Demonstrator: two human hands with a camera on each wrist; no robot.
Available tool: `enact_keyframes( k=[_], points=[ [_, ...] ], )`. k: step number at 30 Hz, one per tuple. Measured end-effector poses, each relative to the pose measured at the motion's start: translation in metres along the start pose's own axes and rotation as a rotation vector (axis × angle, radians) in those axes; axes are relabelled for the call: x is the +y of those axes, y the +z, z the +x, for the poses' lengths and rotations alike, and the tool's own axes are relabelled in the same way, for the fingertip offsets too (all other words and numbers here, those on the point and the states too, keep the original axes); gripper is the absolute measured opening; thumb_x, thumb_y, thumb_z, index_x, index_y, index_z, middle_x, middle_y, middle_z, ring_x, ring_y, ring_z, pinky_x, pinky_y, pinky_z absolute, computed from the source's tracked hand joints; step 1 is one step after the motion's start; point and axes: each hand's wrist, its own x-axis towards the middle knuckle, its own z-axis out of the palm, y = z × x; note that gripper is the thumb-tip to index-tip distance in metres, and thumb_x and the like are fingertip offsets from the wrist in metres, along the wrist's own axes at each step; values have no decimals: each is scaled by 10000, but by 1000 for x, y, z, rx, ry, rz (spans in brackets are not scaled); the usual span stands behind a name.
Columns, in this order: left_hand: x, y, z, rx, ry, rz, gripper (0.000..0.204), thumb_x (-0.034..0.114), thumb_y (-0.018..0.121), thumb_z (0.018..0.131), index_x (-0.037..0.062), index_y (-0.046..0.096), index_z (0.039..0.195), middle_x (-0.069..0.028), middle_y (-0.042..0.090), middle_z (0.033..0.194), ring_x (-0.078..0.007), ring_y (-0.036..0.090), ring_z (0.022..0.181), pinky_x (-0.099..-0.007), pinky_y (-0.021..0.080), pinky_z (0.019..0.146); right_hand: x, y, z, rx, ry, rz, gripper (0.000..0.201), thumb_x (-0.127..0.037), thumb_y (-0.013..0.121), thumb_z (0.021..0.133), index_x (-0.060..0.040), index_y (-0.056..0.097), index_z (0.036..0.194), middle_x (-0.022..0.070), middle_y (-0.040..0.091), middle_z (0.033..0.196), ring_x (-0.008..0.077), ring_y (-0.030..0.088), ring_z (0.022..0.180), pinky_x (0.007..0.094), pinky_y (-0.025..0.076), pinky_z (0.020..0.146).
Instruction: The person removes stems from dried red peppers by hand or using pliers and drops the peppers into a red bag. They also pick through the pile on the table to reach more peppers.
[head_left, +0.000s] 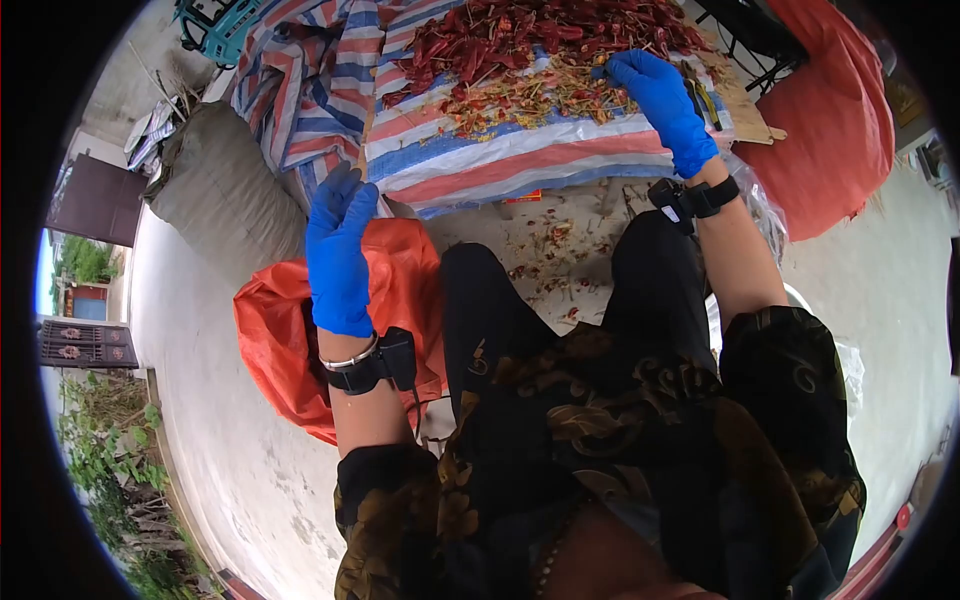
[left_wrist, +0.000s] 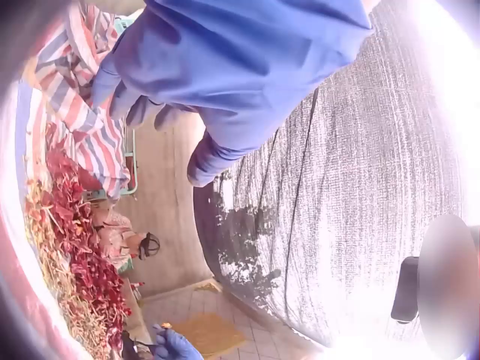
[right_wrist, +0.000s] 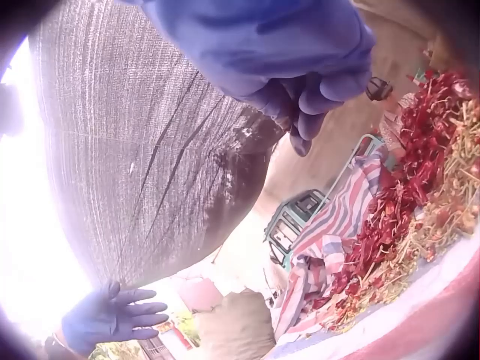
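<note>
The blue-gloved left hand (head_left: 340, 255) is held above an orange-red bag (head_left: 275, 310), its fingers extended and nothing in them; the right wrist view shows this hand (right_wrist: 112, 319) with fingers spread. At the right end of the pile, the blue-gloved right hand (head_left: 665, 110) has bent fingers and pinches a small orange-yellow piece (left_wrist: 166, 325), seen in the left wrist view. Dark red dried chillies (head_left: 540, 40) cover the back of the striped sheet (head_left: 500, 170), with yellowish stems and bits (head_left: 530, 103) along their front. A yellow-and-black handled tool (head_left: 712, 105) lies beside the right hand.
A stuffed grey-green sack (head_left: 225, 190) stands at the left and a large red sack (head_left: 825, 120) at the right. Scattered bits (head_left: 555, 255) lie on the floor between the knees. Another person (left_wrist: 116, 236) is beyond the pile.
</note>
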Motion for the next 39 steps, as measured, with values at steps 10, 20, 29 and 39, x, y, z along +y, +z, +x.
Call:
enact_keyframes(
  k=[10,20,29,39],
  points=[
    [-103,139,113,-399,-127,-131,252,113,536,870,7,535,1098,-91,602,1034,-171,574,952,-275,448,819,68,19,41,-140,79,-651,309,-270,599,777,-45,613,988,172,611,927,326,579,891,373,465,777],
    [-181,188,140,-528,-264,-415,215,111,500,887,4,548,1068,-103,611,995,-177,580,912,-291,453,836,146,-57,93,-12,203,-967,616,-391,656,726,-85,473,1228,297,420,1227,401,474,1093,407,415,897],
    [-181,171,178,-389,-375,-416,208,114,511,882,2,561,1050,-123,613,990,-184,593,886,-285,472,799,161,-19,85,-135,211,-1083,804,-568,664,645,-115,435,1268,317,358,1268,417,377,1183,472,302,983],
    [-179,172,198,-284,-368,-562,164,99,536,865,14,587,996,-105,629,943,-164,608,828,-266,486,775,159,-59,94,-61,95,-905,830,-507,670,688,-116,329,1336,323,312,1302,411,261,1260,465,326,973]
  ],
)
